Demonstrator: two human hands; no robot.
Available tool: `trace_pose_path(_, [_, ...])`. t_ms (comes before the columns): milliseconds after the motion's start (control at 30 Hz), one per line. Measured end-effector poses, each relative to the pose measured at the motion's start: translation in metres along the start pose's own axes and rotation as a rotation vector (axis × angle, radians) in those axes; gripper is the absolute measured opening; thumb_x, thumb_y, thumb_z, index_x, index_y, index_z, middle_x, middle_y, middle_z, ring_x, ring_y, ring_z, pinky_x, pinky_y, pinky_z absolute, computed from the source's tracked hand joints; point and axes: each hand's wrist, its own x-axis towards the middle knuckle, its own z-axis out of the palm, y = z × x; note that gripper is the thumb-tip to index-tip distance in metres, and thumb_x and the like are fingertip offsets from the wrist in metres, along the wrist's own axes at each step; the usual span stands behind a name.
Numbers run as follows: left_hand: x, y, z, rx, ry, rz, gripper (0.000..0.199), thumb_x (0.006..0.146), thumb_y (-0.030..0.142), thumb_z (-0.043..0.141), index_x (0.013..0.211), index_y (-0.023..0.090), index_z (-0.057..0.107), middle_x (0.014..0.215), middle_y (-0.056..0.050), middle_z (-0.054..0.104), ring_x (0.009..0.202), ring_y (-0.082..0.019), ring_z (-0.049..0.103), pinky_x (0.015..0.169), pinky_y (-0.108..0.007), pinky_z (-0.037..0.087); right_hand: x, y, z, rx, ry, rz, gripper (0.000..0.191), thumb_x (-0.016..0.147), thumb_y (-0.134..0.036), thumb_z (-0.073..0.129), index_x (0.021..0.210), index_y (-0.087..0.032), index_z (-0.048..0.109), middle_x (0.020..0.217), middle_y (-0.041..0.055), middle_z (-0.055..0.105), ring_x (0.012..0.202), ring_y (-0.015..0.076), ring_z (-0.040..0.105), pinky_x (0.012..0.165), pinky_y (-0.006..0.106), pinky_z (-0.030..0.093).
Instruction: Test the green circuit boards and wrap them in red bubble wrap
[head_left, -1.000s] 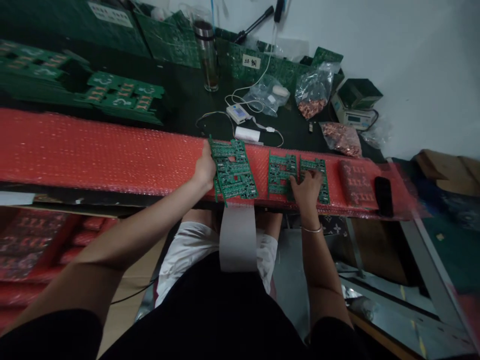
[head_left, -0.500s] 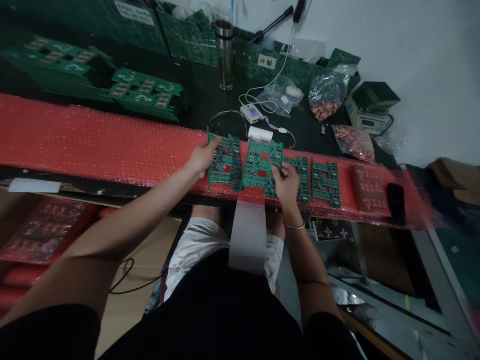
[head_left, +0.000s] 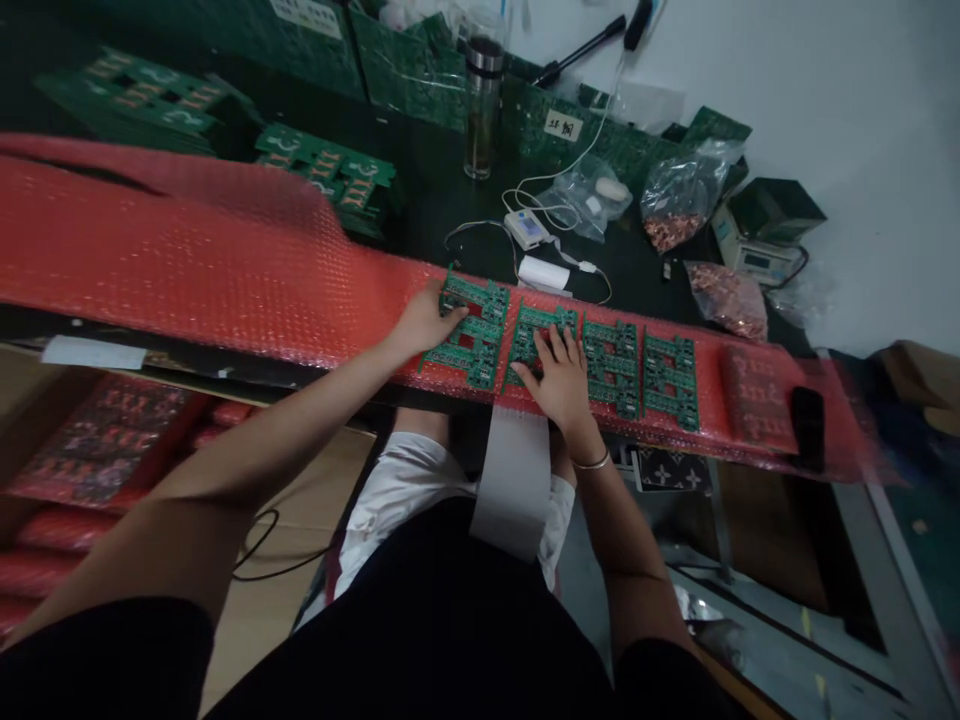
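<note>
Green circuit boards lie in a row on a long red bubble wrap sheet (head_left: 247, 290). My left hand (head_left: 426, 322) is closed on the left edge of the leftmost circuit board (head_left: 486, 340), its thumb over the top. That board sits slightly tilted. On the second circuit board (head_left: 526, 318) rests my right hand (head_left: 561, 385), fingers spread and flat, hiding much of it. To its right are a third circuit board (head_left: 611, 362) and a fourth circuit board (head_left: 670, 380), both untouched.
Stacked green boards (head_left: 322, 160) stand behind the wrap, partly covered by its raised edge. A glass bottle (head_left: 482, 120), a small white device (head_left: 527, 229) with cables, and bags of copper-coloured parts (head_left: 726, 295) are farther back. A black object (head_left: 808, 425) lies at the right end.
The second board, previously held up in my right hand, now lies flat on the wrap under spread fingers. At the left, the wrap's far edge has risen over the stacks. The view has shifted.
</note>
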Motion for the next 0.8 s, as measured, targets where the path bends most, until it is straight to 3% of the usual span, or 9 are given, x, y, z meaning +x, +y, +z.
trace_pose_path(167, [-0.016,0.019,0.002,0.523,-0.014,-0.056,0.063,0.101,0.052,0.047,0.149,0.012,0.048,0.140,-0.025,0.061,0.121,-0.042,0.067,0.096,-0.049,0.055,0.001,-0.002,-0.008,0.004,-0.006,0.034,0.070,0.098,-0.061,0.058,0.147,-0.011,0.061,0.163,0.0220,0.045,0.155,0.0421,0.035,0.127,0.063,0.026])
trace_pose_path(333, [-0.019,0.033,-0.001,0.660,-0.059,-0.054,0.068,0.103,0.058,0.037,0.147,0.008,0.050,0.155,-0.030,0.044,0.117,-0.042,0.068,0.092,-0.047,0.055,0.016,-0.042,-0.014,0.058,-0.112,-0.171,0.072,0.101,-0.060,0.056,0.155,-0.013,0.052,0.168,0.0192,0.039,0.159,0.0387,0.029,0.130,0.057,0.024])
trace_pose_path(400, [-0.022,0.031,-0.010,0.699,-0.046,-0.013,0.068,0.104,0.060,0.034,0.143,0.008,0.055,0.152,-0.029,0.048,0.123,-0.042,0.064,0.097,-0.048,0.052,0.023,-0.056,-0.012,0.062,-0.185,-0.233,0.073,0.100,-0.060,0.057,0.157,-0.015,0.051,0.169,0.0176,0.036,0.160,0.0394,0.026,0.131,0.057,0.023])
trace_pose_path(500, [-0.031,0.013,-0.033,0.819,0.013,0.028,0.066,0.105,0.060,0.033,0.142,0.010,0.057,0.153,-0.026,0.050,0.144,-0.043,0.046,0.113,-0.056,0.042,0.028,-0.060,-0.010,0.059,-0.240,-0.244,0.075,0.099,-0.061,0.058,0.157,-0.015,0.050,0.170,0.0168,0.035,0.160,0.0401,0.026,0.132,0.058,0.021])
trace_pose_path(600, [-0.038,-0.018,-0.059,0.878,-0.014,-0.107,0.071,0.105,0.061,0.035,0.153,0.011,0.047,0.166,-0.026,0.035,0.155,-0.047,0.027,0.117,-0.071,0.031,0.024,-0.047,-0.010,0.067,-0.240,-0.267,0.072,0.101,-0.061,0.055,0.158,-0.018,0.049,0.171,0.0144,0.034,0.161,0.0363,0.027,0.133,0.057,0.020])
trace_pose_path(700, [-0.046,-0.047,-0.078,0.832,-0.025,-0.228,0.075,0.104,0.063,0.039,0.161,0.013,0.038,0.169,-0.026,0.029,0.156,-0.048,0.028,0.115,-0.073,0.033,0.015,-0.033,-0.012,0.058,-0.224,-0.294,0.069,0.101,-0.059,0.055,0.157,-0.019,0.050,0.170,0.0120,0.035,0.162,0.0352,0.025,0.132,0.058,0.019])
trace_pose_path(800, [-0.054,-0.062,-0.093,0.823,-0.016,-0.216,0.073,0.104,0.061,0.041,0.160,0.014,0.039,0.166,-0.027,0.035,0.152,-0.045,0.038,0.113,-0.069,0.038,0.017,-0.029,-0.014,0.041,-0.170,-0.324,0.067,0.098,-0.061,0.059,0.149,-0.017,0.059,0.166,0.0143,0.043,0.159,0.0398,0.028,0.130,0.064,0.021])
